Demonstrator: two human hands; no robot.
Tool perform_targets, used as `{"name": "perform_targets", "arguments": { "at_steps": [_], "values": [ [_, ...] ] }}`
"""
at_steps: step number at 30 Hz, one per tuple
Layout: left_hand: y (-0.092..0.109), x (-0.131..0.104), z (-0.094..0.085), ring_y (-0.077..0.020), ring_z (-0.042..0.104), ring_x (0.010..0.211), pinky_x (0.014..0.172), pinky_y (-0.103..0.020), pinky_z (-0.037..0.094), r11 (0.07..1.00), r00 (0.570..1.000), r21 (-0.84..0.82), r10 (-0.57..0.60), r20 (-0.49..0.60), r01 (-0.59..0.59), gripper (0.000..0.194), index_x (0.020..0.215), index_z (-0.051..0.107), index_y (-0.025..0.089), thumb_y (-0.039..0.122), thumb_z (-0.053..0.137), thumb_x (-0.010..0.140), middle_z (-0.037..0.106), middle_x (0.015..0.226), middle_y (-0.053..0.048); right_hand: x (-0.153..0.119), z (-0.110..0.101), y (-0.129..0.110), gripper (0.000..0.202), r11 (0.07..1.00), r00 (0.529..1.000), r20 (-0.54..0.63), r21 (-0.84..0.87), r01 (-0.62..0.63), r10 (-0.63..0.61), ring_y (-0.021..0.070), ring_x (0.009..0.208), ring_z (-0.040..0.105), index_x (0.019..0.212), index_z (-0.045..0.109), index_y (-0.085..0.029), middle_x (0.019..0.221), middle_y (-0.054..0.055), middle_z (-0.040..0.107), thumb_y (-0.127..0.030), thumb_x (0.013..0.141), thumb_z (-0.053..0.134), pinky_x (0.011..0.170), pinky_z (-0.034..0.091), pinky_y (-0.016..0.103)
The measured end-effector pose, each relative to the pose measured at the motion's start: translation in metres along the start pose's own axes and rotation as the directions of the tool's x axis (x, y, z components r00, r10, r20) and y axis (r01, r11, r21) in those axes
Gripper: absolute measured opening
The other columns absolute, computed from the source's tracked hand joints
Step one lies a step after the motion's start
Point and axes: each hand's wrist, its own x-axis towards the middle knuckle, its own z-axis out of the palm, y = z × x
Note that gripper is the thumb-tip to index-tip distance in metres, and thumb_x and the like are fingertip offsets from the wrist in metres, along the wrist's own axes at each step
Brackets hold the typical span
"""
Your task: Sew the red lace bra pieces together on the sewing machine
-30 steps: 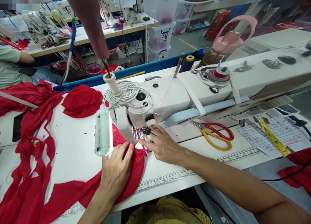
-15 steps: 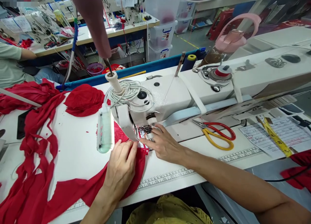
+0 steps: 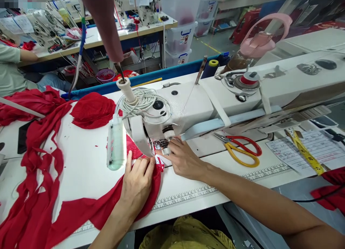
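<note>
My left hand point(image 3: 138, 184) lies on red cloth point(image 3: 154, 198), its fingers stretched and slightly apart, tips close to the needle area of a white sewing machine point(image 3: 188, 103). On the other side of the needle area, my right hand point(image 3: 184, 159) reaches in with its index finger extended and the other fingers bent near the machine's lower parts. Some of those fingertips are hidden behind them. A patterned white and red piece point(image 3: 160, 166) shows between the hands. From under my left hand the red cloth trails left across the table.
Scissors point(image 3: 242, 150) with red and yellow handles lie right of my right hand, near a written sheet point(image 3: 288, 152) and yellow tape measure point(image 3: 307, 153). Left are a red cloth stack point(image 3: 93, 110) and red strips point(image 3: 40, 180). A pink rod point(image 3: 107, 29) hangs above. Another person point(image 3: 12, 67) sits far left.
The fingers of my left hand have spread a little and shifted slightly right. My right index finger has drawn up and back a little from the cloth's edge. The patterned piece has shifted slightly.
</note>
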Motion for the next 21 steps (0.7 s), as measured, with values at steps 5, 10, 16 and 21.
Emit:
{"name": "perform_targets", "arguments": {
  "at_steps": [5, 10, 16, 21],
  "values": [
    [0.000, 0.000, 0.001, -0.0231, 0.061, 0.088, 0.102, -0.055, 0.040, 1.000, 1.000, 0.015, 0.003, 0.007, -0.003, 0.043, 0.122, 0.061, 0.006, -0.004, 0.038, 0.088, 0.068, 0.094, -0.010, 0.002, 0.001, -0.002, 0.039, 0.998, 0.999, 0.008, -0.056, 0.033, -0.033, 0.0241, 0.094, 0.043, 0.102, 0.071, -0.018, 0.093, 0.009, 0.057, 0.002, 0.075, 0.050, 0.095, 0.028, 0.044],
    [0.002, 0.000, -0.002, -0.0229, 0.061, 0.086, 0.100, -0.053, 0.042, 1.000, 0.999, -0.008, -0.024, 0.021, 0.024, 0.043, 0.122, 0.060, 0.008, -0.003, 0.039, 0.086, 0.068, 0.094, -0.010, 0.001, 0.001, -0.004, 0.041, 0.998, 0.999, 0.001, -0.055, 0.039, -0.039, 0.0236, 0.094, 0.043, 0.105, 0.070, -0.017, 0.093, 0.009, 0.059, 0.004, 0.076, 0.050, 0.098, 0.028, 0.045],
    [-0.012, 0.015, -0.016, -0.0231, 0.060, 0.090, 0.084, -0.039, 0.047, 0.964, 0.976, -0.179, -0.210, -0.060, 0.197, 0.024, 0.109, 0.064, 0.016, 0.010, 0.048, 0.092, 0.066, 0.102, -0.010, 0.000, 0.001, -0.005, 0.044, 0.999, 1.000, 0.018, -0.049, 0.022, -0.021, 0.0235, 0.096, 0.044, 0.112, 0.068, -0.018, 0.094, 0.008, 0.060, 0.003, 0.079, 0.048, 0.100, 0.028, 0.045],
    [-0.048, 0.028, -0.017, -0.0284, 0.060, 0.094, 0.084, -0.041, 0.045, 0.959, 0.962, -0.079, -0.275, -0.006, 0.273, 0.018, 0.101, 0.064, 0.015, 0.025, 0.050, 0.096, 0.065, 0.096, -0.012, -0.001, 0.003, -0.004, 0.050, 0.999, 1.000, -0.019, -0.046, 0.024, -0.025, 0.0232, 0.094, 0.045, 0.116, 0.068, -0.019, 0.093, 0.008, 0.060, 0.006, 0.079, 0.046, 0.101, 0.029, 0.046]
  ]
}}
